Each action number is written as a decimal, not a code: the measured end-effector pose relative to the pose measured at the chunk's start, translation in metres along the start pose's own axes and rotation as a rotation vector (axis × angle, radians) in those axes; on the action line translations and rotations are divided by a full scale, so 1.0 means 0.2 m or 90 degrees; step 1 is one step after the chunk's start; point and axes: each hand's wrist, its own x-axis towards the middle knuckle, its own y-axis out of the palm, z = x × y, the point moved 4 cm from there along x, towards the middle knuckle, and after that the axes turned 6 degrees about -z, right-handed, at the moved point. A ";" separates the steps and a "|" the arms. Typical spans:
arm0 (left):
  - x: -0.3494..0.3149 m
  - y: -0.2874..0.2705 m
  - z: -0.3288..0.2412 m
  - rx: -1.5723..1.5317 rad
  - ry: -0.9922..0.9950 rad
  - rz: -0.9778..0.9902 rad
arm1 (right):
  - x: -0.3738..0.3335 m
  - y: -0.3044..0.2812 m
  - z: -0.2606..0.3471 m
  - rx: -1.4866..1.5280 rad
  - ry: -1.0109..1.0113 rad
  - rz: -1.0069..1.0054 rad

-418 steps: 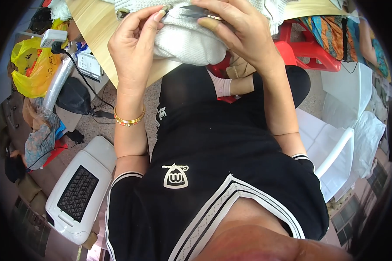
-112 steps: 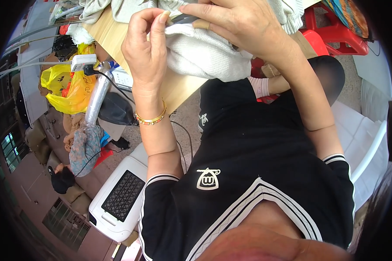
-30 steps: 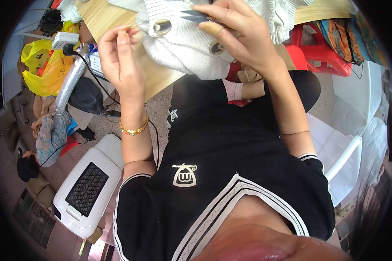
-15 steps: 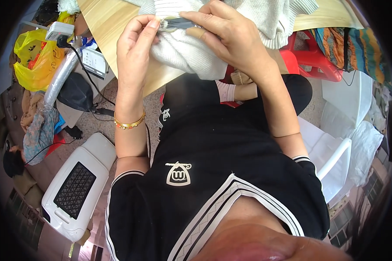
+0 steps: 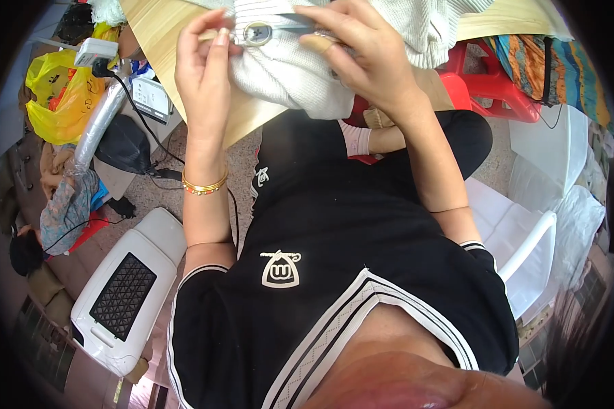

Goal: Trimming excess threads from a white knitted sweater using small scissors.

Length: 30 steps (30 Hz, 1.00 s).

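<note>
A cream knitted sweater [image 5: 290,71] lies bunched over the front edge of the wooden table. On it sits a round button [image 5: 257,33] with a pale rim and a dark middle. My left hand [image 5: 205,68] is at the button's left, thumb and fingers pinched at the fabric's edge; what lies between them is too small to make out. From the right, my right hand [image 5: 361,51] grips slim grey metal thread snips [image 5: 290,24]. Their blades point left and lie against the button's right side.
Bare wood of the table [image 5: 160,34] shows at the left. A red plastic stool [image 5: 488,82] stands at the right, near a white chair [image 5: 525,252]. Left of me are a yellow plastic bag [image 5: 58,102], a black cable [image 5: 143,119] and a white panelled appliance [image 5: 126,293].
My left fingers have drawn slightly left, off the button, which now shows fully. My right hand and the snips have shifted slightly right and up.
</note>
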 end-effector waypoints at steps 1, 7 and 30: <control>0.00 -0.01 -0.05 0.187 0.187 -0.054 | -0.02 -0.03 -0.01 0.045 0.055 0.004; 0.11 0.05 -0.18 0.419 0.485 0.274 | -0.37 -0.09 -0.11 -0.096 0.118 0.053; 0.80 0.22 -0.74 -0.299 -0.094 0.312 | -0.82 -0.16 -0.37 0.044 0.365 -0.184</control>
